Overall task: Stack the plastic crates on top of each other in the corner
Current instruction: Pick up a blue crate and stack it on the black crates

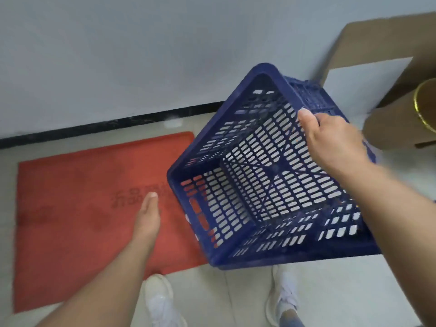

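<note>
A dark blue perforated plastic crate (pixel 264 175) hangs tilted above the floor, its open top turned toward me. My right hand (pixel 330 138) grips its far right rim, thumb over the edge. Left of the crate and apart from it, my left hand (pixel 147 215) is stretched out flat over the red mat, holding nothing. No other crate is in view.
A red doormat (pixel 82 204) with dark lettering lies on the pale tiled floor by the white wall and its black skirting (pixel 106 125). Open cardboard boxes (pixel 389 67) and a gold-rimmed tube (pixel 424 105) stand at the right. My white shoes (pixel 160 300) are below.
</note>
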`<move>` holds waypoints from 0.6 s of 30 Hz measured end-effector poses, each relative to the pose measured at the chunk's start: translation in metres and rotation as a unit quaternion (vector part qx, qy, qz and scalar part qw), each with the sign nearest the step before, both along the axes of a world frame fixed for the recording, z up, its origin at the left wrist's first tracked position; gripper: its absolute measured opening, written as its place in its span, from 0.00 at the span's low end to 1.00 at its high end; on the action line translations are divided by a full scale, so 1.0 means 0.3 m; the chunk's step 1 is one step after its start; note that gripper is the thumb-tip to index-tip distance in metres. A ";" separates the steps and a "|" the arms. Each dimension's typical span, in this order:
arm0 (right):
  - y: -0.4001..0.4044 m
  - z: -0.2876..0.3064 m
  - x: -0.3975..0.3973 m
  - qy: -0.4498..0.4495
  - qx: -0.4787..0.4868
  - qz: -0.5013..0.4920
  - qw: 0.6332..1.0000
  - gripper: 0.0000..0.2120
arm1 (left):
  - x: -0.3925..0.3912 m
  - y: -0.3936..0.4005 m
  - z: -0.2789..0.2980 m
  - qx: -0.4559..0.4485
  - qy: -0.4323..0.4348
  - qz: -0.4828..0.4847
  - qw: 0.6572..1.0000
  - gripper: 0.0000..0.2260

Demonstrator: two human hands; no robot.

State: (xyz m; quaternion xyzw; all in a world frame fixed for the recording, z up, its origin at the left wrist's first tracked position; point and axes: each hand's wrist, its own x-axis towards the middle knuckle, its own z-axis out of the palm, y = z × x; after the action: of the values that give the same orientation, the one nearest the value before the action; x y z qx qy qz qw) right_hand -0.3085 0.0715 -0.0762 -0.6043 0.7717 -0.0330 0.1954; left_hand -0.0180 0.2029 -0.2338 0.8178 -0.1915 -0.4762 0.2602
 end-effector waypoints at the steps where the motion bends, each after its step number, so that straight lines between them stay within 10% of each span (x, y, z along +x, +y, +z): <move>1: -0.015 0.009 0.035 -0.034 0.003 -0.004 0.999 0.28 | 0.047 0.019 -0.006 0.008 -0.003 0.009 1.000 0.23; 8: -0.070 -0.061 0.229 -0.249 0.052 -0.076 0.964 0.30 | 0.480 0.230 -0.226 0.066 0.064 0.204 0.975 0.42; 13: -0.052 -0.178 0.410 -0.290 0.074 -0.099 0.949 0.25 | 0.670 0.218 -0.099 0.051 0.084 0.234 0.967 0.19; 18: -0.006 -0.262 0.575 -0.332 0.121 -0.141 0.925 0.23 | 0.898 0.202 -0.118 0.008 0.060 0.233 0.971 0.19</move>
State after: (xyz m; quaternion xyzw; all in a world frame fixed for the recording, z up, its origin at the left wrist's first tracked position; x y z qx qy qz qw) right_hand -0.1361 0.0696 -0.1548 -0.4149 0.7383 -0.1650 0.5054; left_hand 0.2514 0.2634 -0.2693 0.8122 0.0246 -0.4518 0.3682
